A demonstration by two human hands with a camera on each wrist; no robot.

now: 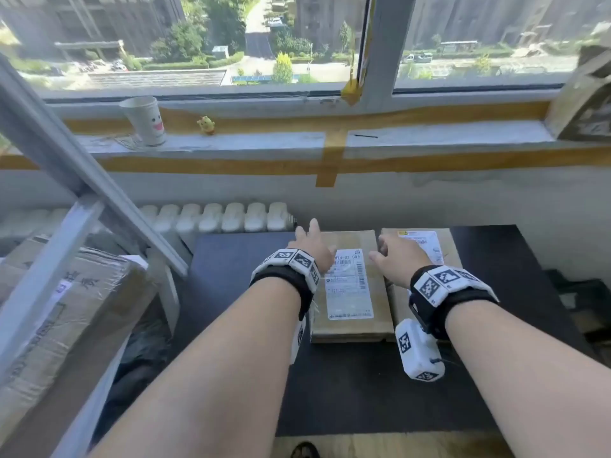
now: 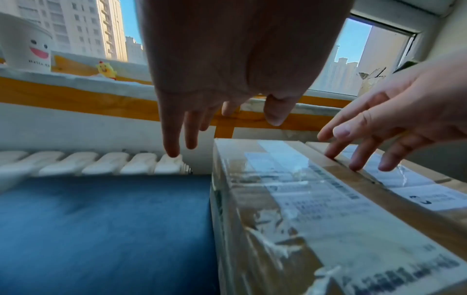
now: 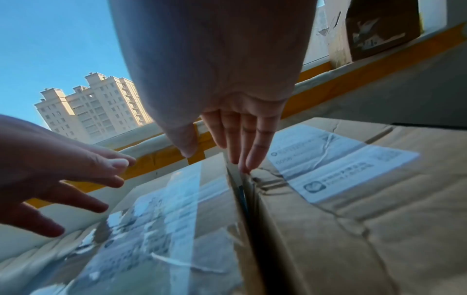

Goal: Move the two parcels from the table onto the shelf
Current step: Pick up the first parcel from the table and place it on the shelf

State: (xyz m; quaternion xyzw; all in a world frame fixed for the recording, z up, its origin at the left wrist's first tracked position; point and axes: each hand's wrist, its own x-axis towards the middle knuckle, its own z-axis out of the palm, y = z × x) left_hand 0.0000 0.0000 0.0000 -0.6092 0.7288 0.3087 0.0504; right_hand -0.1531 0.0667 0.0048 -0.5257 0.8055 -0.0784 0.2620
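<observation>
Two brown cardboard parcels with white labels lie side by side on the dark table (image 1: 231, 292). The left parcel (image 1: 350, 292) is wrapped in clear tape and the right parcel (image 1: 443, 239) touches it. My left hand (image 1: 309, 241) hovers with straight fingers (image 2: 174, 139) beside the left parcel's (image 2: 303, 199) far left corner, holding nothing. My right hand (image 1: 395, 256) reaches over the seam between the parcels. Its straight fingertips (image 3: 242, 165) come down at the right parcel's (image 3: 353, 219) left edge. The grey metal shelf frame (image 1: 66, 180) stands at the left.
A large taped cardboard box (image 1: 59, 309) sits on the shelf. On the windowsill are a smiley paper cup (image 1: 145, 120), a small yellow toy (image 1: 206, 124) and a torn box (image 1: 585, 104) at the right. A white radiator (image 1: 215, 216) runs behind the table.
</observation>
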